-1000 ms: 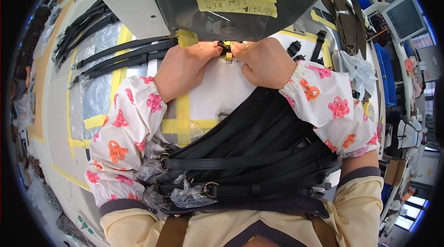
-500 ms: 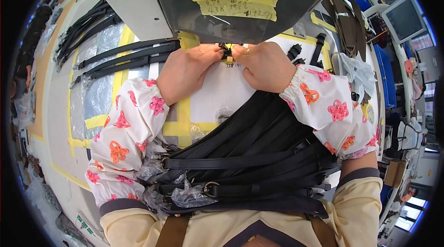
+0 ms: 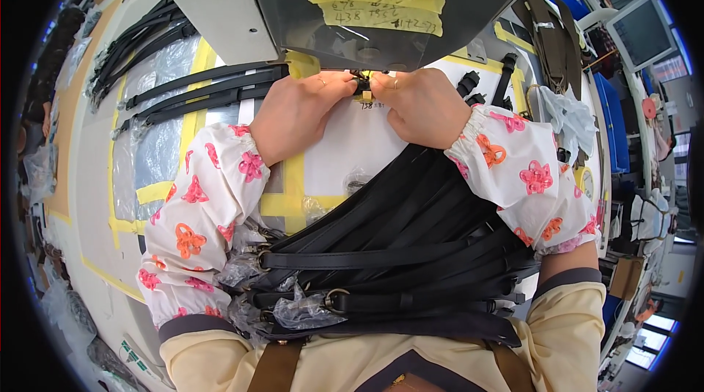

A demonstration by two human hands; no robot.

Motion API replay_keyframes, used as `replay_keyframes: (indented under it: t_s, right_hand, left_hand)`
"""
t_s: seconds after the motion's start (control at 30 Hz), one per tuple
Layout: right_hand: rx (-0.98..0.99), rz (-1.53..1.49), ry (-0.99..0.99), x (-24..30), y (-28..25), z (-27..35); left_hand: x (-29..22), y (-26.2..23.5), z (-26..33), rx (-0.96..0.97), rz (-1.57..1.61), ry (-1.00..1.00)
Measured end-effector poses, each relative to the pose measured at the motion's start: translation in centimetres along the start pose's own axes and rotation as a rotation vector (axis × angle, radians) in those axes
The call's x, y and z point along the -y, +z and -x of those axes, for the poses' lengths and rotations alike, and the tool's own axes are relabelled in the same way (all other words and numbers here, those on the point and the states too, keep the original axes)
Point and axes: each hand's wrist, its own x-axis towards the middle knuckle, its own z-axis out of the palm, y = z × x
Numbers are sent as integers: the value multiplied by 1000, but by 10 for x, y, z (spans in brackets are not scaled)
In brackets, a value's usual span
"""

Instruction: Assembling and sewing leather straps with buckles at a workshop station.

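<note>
My left hand (image 3: 297,110) and my right hand (image 3: 425,102) meet under the front of a grey machine head (image 3: 352,44), their fingertips close together in a lit spot. Both are closed, pinching at a small dark piece (image 3: 363,84) between them; its kind is too small to make out, and the fingertips partly hide it. A yellow block (image 3: 367,96) shows just below it. Across my lap and the table's front lies a heap of black straps (image 3: 411,223) with metal rings and bits of clear plastic wrap.
More black straps (image 3: 205,95) lie left of my left hand, with another bundle (image 3: 139,40) farther back. Yellow tape (image 3: 293,172) marks the white tabletop. To the right are short black strap ends (image 3: 504,78), brown straps (image 3: 554,47), a white plastic bag (image 3: 570,117) and a monitor (image 3: 642,29).
The view has shifted very slightly. Both hands keep their place and closed grip under the machine head; nothing else visibly moves.
</note>
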Motion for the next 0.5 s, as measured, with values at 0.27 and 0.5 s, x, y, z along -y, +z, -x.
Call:
replay_keyframes:
  t_s: [0.27,0.5]
  right_hand:
    - [-46,8,-34,3,-4,1]
    - [-163,179,-124,8,5,10]
  left_hand:
    - [-3,-1,1,32,30,-72]
    - [-8,-7,-2,166,-134,-3]
